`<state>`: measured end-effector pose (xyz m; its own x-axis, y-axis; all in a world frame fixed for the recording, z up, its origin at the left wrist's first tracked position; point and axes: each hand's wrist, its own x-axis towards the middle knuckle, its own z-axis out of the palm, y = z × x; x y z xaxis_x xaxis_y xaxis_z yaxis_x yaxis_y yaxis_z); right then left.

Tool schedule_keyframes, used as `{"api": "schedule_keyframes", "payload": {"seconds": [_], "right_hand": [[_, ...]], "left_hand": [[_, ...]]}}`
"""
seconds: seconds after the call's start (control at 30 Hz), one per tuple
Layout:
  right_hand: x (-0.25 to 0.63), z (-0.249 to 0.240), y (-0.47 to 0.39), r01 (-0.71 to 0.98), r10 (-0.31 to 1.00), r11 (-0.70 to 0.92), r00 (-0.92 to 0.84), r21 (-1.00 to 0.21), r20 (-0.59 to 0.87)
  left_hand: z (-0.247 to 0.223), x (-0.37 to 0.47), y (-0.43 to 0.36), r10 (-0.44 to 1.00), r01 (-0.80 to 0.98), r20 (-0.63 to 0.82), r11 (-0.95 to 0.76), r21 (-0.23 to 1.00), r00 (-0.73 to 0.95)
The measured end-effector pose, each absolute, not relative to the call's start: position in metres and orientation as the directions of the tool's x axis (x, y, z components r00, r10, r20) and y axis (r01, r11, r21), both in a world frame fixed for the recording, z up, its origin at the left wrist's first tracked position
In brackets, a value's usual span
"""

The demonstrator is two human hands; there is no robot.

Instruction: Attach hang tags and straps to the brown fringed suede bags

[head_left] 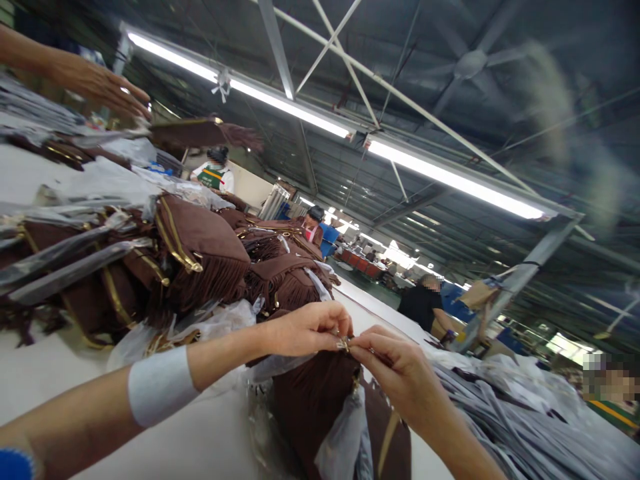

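Note:
My left hand (307, 330) comes in from the left, a pale band round its forearm, and its fingers are pinched on a small gold metal clasp (343, 345). From the right, my right hand (395, 367) pinches the same clasp between thumb and forefinger. Directly below the two hands hangs a dark brown bag (310, 407), partly hidden by them. Clear plastic wrap (343, 433) covers a strap or fitting at the bag's front.
Brown fringed bags with gold zips (205, 240) are heaped on the white table (200, 433) at left. Grey wrapped straps (505, 427) lie at right. Another person's hand (100, 83) reaches in at upper left, near a brown piece. Other people are farther back.

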<state>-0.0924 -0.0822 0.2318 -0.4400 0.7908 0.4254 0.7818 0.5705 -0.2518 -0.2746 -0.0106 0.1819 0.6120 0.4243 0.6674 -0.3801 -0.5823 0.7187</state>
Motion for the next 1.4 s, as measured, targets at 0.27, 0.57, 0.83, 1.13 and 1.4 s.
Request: {"api": "schedule_keyframes", "payload": {"seconds": [0.27,0.57,0.83,1.13,1.4], "right_hand": [[-0.100,0.234,-0.091,0.888,0.834,0.414,-0.282,-0.201,0.474],[-0.095,0.231,-0.087,0.819,0.866,0.426,-0.247,-0.384,0.435],[-0.104,0.221,-0.096,0.449,0.955,0.283,-0.213,-0.847,0.206],[-0.152,0.204,-0.086,0.319,0.886,0.440,-0.308,-0.839,0.347],[-0.166,0.171,-0.090,0.199,0.903,0.413,-0.220,-0.889,0.370]], "left_hand": [[0.186,-0.272,-0.014,0.365,-0.249,0.770,-0.799,0.547,0.523],[0.181,-0.266,-0.022,0.414,-0.178,0.792,-0.827,0.533,0.448],[0.221,-0.293,-0.033,0.449,-0.124,0.765,-0.822,0.557,0.461],[0.228,-0.310,-0.048,0.496,-0.065,0.756,-0.817,0.573,0.427],[0.177,-0.340,-0.063,0.761,-0.219,0.496,-0.445,0.868,0.418]]}}
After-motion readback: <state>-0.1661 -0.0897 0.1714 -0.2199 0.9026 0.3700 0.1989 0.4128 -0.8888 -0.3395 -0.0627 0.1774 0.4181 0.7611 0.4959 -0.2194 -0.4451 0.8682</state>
